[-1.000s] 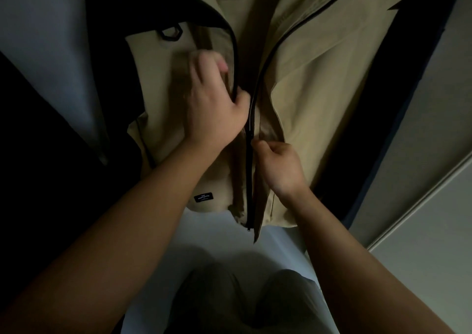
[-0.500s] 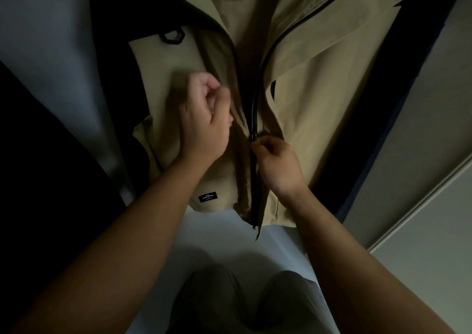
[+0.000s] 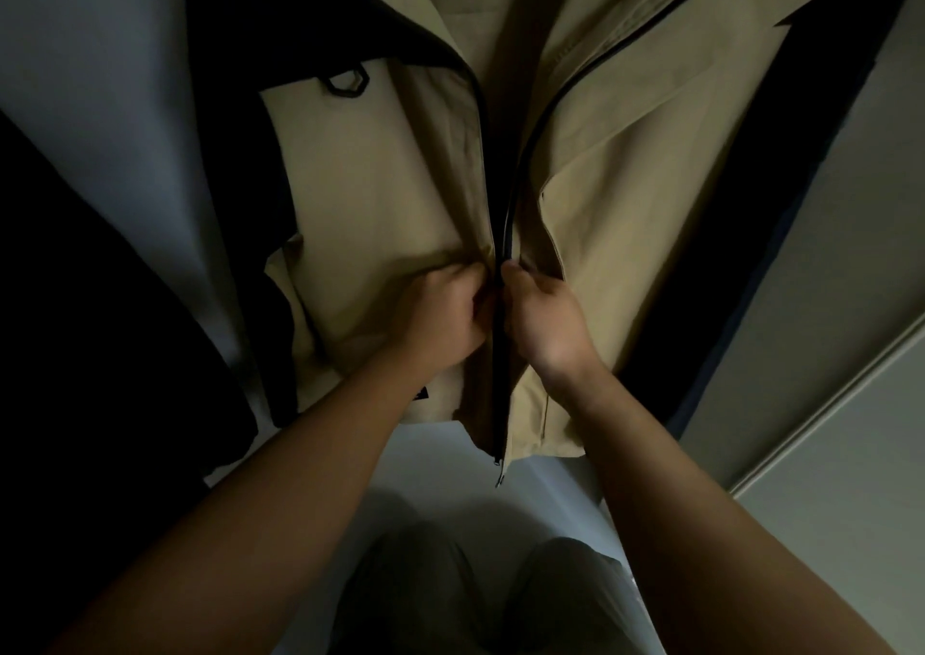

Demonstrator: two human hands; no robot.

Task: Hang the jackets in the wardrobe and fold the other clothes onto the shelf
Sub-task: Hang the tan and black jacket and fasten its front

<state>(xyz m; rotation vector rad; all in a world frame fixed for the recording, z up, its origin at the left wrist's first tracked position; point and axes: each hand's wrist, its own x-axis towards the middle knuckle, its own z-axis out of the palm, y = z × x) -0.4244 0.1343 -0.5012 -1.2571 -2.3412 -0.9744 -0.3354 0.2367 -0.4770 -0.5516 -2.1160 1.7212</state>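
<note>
A beige jacket (image 3: 375, 193) with a black zipper (image 3: 505, 233) hangs in front of me inside the dim wardrobe. The zipper is joined from the hem to about mid-height and parts above that. My left hand (image 3: 440, 314) grips the left front panel right beside the zipper. My right hand (image 3: 543, 314) pinches the zipper at the point where the two sides meet. Both hands sit side by side, almost touching. The slider itself is hidden by my fingers.
A dark garment (image 3: 100, 304) hangs at the left beside the beige jacket, and a dark navy one (image 3: 751, 203) hangs behind it at the right. The pale wardrobe floor (image 3: 435, 459) lies below the hem. A light door panel (image 3: 851, 404) stands at the right.
My left hand came down from the upper left panel to the zipper, level with my right hand. The right hand stayed at about the same place on the zipper.
</note>
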